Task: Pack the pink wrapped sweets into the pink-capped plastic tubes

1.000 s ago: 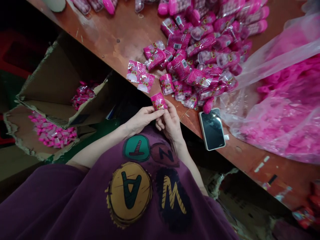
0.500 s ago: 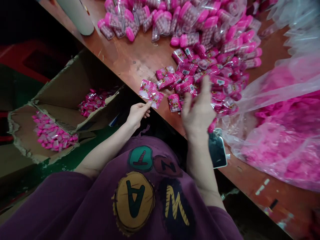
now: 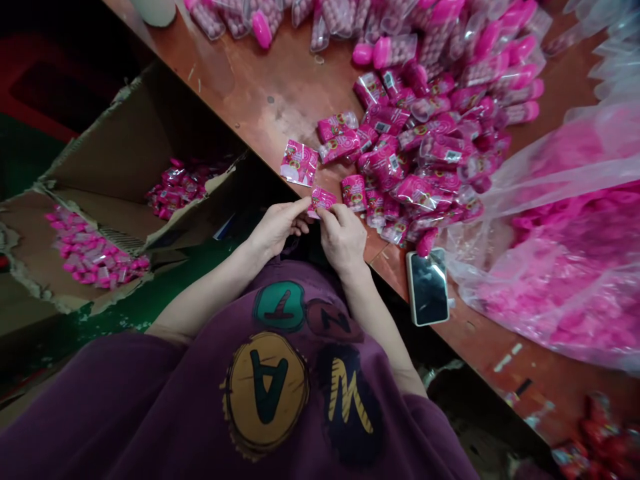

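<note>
Between both hands, at the table's near edge, is a small pink printed label [image 3: 323, 199]. My left hand [image 3: 283, 227] pinches its left side between thumb and fingers. My right hand [image 3: 344, 239] grips its lower right part, the fingers curled. Just beyond lies a flat stack of pink labels [image 3: 299, 162]. To the right of the hands is a heap of small clear bottles wrapped in pink labels [image 3: 383, 163], the closest one [image 3: 354, 192] a little apart from my right hand.
Unlabelled bottles of pink beads with pink caps [image 3: 395, 51] cover the table's far side. A phone [image 3: 429, 287] lies at the near edge. A plastic bag of pink pieces [image 3: 565, 287] stands right. Lower left, a torn cardboard box [image 3: 110, 193] holds pink bottles.
My right hand has come back from over the labelled bottles to the near edge and now grips the label with my left hand. The label has separated from the stack. The view has shifted slightly.
</note>
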Action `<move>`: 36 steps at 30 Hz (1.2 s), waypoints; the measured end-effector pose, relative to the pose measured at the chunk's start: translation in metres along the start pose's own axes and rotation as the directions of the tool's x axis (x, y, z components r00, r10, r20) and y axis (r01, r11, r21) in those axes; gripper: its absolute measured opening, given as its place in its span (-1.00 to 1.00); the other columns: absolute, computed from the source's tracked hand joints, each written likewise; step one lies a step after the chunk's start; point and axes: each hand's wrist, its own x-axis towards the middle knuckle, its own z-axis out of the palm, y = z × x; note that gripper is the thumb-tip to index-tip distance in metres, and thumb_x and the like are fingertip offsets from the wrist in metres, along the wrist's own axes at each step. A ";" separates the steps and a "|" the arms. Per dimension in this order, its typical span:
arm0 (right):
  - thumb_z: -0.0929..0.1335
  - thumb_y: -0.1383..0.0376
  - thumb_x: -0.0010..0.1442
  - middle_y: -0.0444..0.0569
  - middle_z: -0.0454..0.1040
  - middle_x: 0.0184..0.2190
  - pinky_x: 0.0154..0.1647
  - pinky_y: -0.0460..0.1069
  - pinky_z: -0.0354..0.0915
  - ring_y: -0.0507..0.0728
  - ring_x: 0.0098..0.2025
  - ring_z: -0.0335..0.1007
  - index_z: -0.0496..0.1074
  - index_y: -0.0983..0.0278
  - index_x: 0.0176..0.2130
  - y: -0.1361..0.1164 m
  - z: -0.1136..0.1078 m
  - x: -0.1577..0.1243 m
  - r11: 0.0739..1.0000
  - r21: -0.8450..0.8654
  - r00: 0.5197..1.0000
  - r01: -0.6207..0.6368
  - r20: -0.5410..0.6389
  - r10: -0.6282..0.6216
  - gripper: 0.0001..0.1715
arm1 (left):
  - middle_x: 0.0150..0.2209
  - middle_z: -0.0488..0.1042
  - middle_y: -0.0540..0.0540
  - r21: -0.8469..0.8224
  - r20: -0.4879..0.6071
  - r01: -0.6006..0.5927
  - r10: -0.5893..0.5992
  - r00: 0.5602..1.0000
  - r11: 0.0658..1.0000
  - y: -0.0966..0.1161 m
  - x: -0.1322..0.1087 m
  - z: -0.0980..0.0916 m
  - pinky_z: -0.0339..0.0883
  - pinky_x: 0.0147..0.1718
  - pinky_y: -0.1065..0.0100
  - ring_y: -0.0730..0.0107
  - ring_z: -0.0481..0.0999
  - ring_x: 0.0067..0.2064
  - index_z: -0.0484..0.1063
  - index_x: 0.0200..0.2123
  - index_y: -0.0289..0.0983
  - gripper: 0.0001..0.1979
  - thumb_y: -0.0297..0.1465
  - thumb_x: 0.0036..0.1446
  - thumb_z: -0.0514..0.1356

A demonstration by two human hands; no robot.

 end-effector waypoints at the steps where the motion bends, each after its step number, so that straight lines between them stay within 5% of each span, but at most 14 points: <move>1: 0.17 0.30 0.50 0.06 0.53 -0.21 -0.18 0.02 0.25 0.17 -0.17 0.37 0.58 0.25 -0.02 0.002 0.002 -0.002 1.000 0.019 1.000 0.010 -0.016 -0.010 -0.59 | -0.54 0.51 -0.08 0.019 -0.007 0.018 -0.018 1.000 1.000 0.000 0.001 0.001 0.14 -0.54 0.45 0.55 0.42 -0.57 0.55 -0.48 -0.37 -0.74 -0.30 0.16 0.37; 5: 0.22 0.28 0.46 0.10 0.53 -0.18 -0.12 0.05 0.29 0.19 -0.14 0.35 0.56 0.27 -0.21 0.008 0.007 -0.008 0.995 0.080 0.998 0.057 -0.023 -0.056 -0.65 | -0.60 0.45 -0.04 0.043 -0.081 0.000 0.004 0.997 0.999 -0.005 0.007 0.003 0.10 -0.56 0.46 0.59 0.36 -0.61 0.51 -0.54 -0.37 -0.77 -0.43 0.09 0.41; 8: 0.22 0.31 0.46 0.13 0.53 -0.13 -0.11 0.08 0.31 0.21 -0.12 0.35 0.56 0.27 -0.10 0.013 0.002 -0.016 0.990 0.094 0.994 0.109 -0.009 -0.109 -0.68 | -0.60 0.44 -0.01 -0.007 -0.146 -0.045 0.043 0.988 0.999 -0.011 0.011 0.006 0.12 -0.55 0.47 0.61 0.34 -0.61 0.48 -0.55 -0.36 -0.74 -0.40 0.08 0.43; 13: 0.24 0.38 0.45 0.12 0.53 -0.06 -0.07 0.09 0.41 0.18 -0.05 0.42 0.52 0.23 0.07 0.026 -0.011 -0.033 0.973 0.204 0.980 0.111 -0.186 -0.073 -0.66 | -0.55 0.44 0.00 -0.012 -0.161 -0.047 0.045 0.986 0.999 -0.015 0.008 0.009 0.17 -0.55 0.47 0.59 0.37 -0.58 0.40 -0.52 -0.32 -0.54 -0.11 -0.02 0.51; 16: 0.25 0.41 0.43 0.11 0.50 -0.05 -0.04 0.09 0.47 0.17 -0.02 0.46 0.50 0.18 0.10 0.034 -0.016 -0.036 0.955 0.291 0.946 0.054 -0.321 0.045 -0.64 | -0.54 0.40 0.02 -0.042 -0.211 -0.055 0.045 0.976 0.998 -0.014 -0.003 0.007 0.15 -0.59 0.45 0.57 0.36 -0.59 0.36 -0.46 -0.27 -0.43 0.12 -0.02 0.41; 19: 0.26 0.43 0.41 0.11 0.50 0.00 -0.01 0.11 0.49 0.18 0.02 0.47 0.51 0.12 0.13 0.037 -0.018 -0.033 0.963 0.260 0.932 0.075 -0.361 0.025 -0.58 | -0.58 0.31 0.05 -0.030 -0.235 -0.054 0.046 0.971 0.998 -0.011 -0.020 0.008 0.05 -0.64 0.43 0.59 0.23 -0.65 0.33 -0.49 -0.25 -0.38 0.22 0.06 0.29; 25: 0.29 0.46 0.38 0.15 0.54 0.03 0.01 0.11 0.48 0.20 0.05 0.49 0.53 0.18 0.14 0.031 -0.024 -0.017 0.956 0.134 0.926 0.259 -0.317 -0.207 -0.57 | -0.51 0.41 -0.04 0.021 0.153 -0.082 0.078 0.985 0.996 0.005 -0.029 0.024 0.12 -0.55 0.43 0.54 0.33 -0.53 0.52 -0.46 -0.36 -0.53 -0.04 -0.04 0.49; 31: 0.32 0.46 0.36 0.18 0.60 -0.08 -0.06 0.09 0.44 0.20 -0.03 0.49 0.54 0.32 0.08 0.031 -0.037 0.020 0.923 0.000 0.863 0.385 -0.353 -0.361 -0.65 | -0.54 0.42 -0.05 -0.051 0.147 -0.100 0.106 0.983 0.994 0.028 -0.003 0.019 0.13 -0.53 0.45 0.57 0.30 -0.51 0.58 -0.49 -0.40 -0.62 -0.20 -0.13 0.56; 36: 0.31 0.40 0.39 0.13 0.63 -0.14 -0.10 0.10 0.37 0.20 -0.07 0.46 0.56 0.29 0.01 0.035 -0.035 0.069 0.907 0.005 0.864 0.422 -0.306 -0.400 -0.72 | -0.53 0.45 -0.07 -0.173 0.032 -0.176 0.184 0.982 0.969 0.052 0.012 0.019 0.09 -0.56 0.48 0.61 0.29 -0.53 0.60 -0.51 -0.41 -0.65 -0.26 -0.19 0.59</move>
